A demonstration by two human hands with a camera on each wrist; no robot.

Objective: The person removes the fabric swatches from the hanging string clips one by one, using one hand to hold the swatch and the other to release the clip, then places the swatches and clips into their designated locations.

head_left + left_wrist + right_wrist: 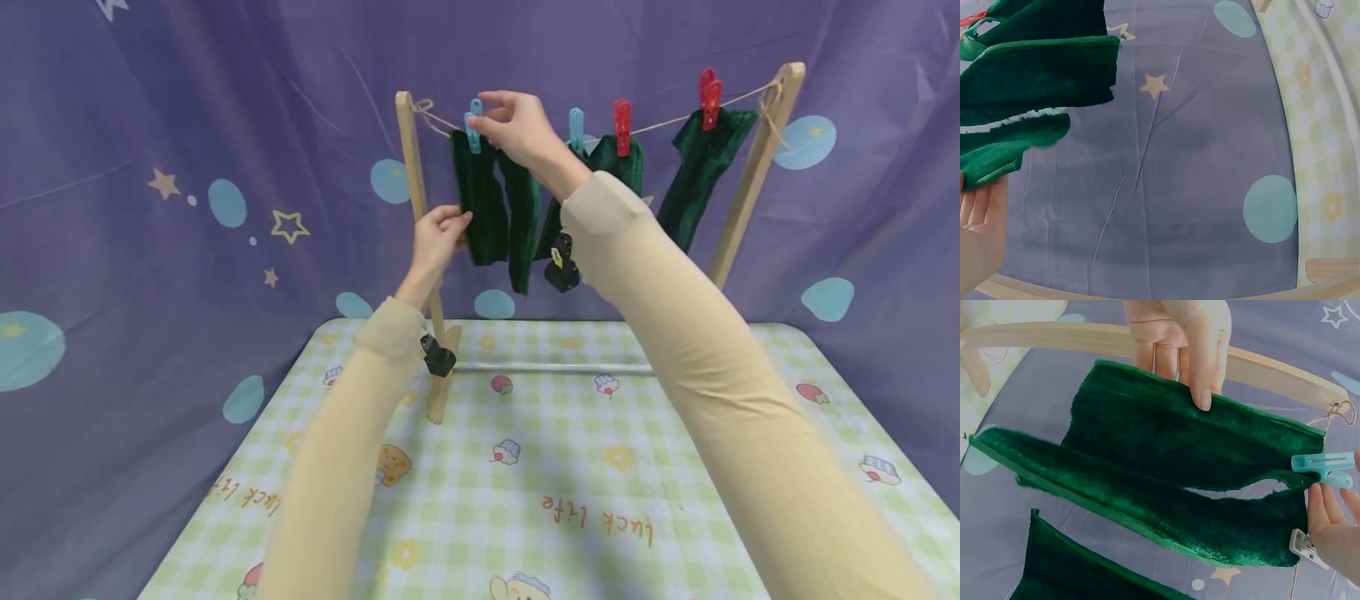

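Small dark green velvet trousers (480,200) hang from the string (660,125), their two legs pointing down. A blue clothespin (474,137) sits on their top edge. My right hand (521,129) pinches that clothespin's handles between thumb and fingers. Lower down, my left hand (438,237) holds the trousers' outer side edge. In the right wrist view, the left thumb (1202,394) lies over the cloth with the fingers behind it. A white clothespin (1309,548) grips the other top corner there. The left wrist view shows part of the left hand (985,212) under green cloth.
Wooden posts (411,158) hold the string at both ends. More green garments (708,167) hang to the right, on another blue clothespin (576,129) and red clothespins (622,129). A rod (555,367) runs low above the checked tablecloth (570,433). A purple curtain (150,292) stands behind.
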